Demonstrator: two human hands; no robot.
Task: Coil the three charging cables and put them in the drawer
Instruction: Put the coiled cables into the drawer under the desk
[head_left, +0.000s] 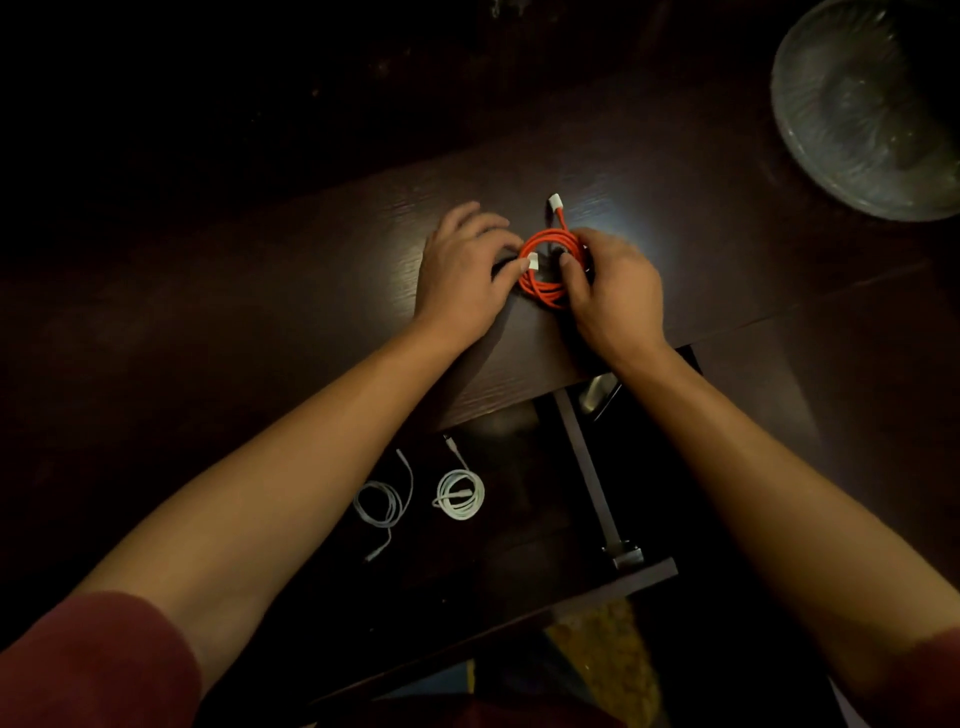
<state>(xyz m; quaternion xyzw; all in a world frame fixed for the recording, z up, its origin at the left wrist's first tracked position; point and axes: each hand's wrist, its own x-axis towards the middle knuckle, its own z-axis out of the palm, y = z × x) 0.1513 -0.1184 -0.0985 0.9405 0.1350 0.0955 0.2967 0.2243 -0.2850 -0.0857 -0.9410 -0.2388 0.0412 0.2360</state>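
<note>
A dark wooden surface (260, 291) fills most of the view, with an open drawer (519, 587) pulled out below its near edge. A clear glass bowl (872, 109) sits at the far right of the surface.

The left hand (462, 275) rests on the surface beside the orange cable (545, 291), its fingers (480, 221) spread and lightly bent, the thumb tip pressing one white plug at the coil's left side. The right hand (613, 291) covers the coil's right side, its fingers curled over the loops and its thumb clamping them from the inside.

The orange cable is wound into a tight round coil on the surface, between the hands; its second white plug sticks out past the coil on the far side.

Two white cables lie coiled in the drawer: a loose one (382, 501) on the left, a tighter one (460, 493) just beside it.

No writing is readable.
</note>
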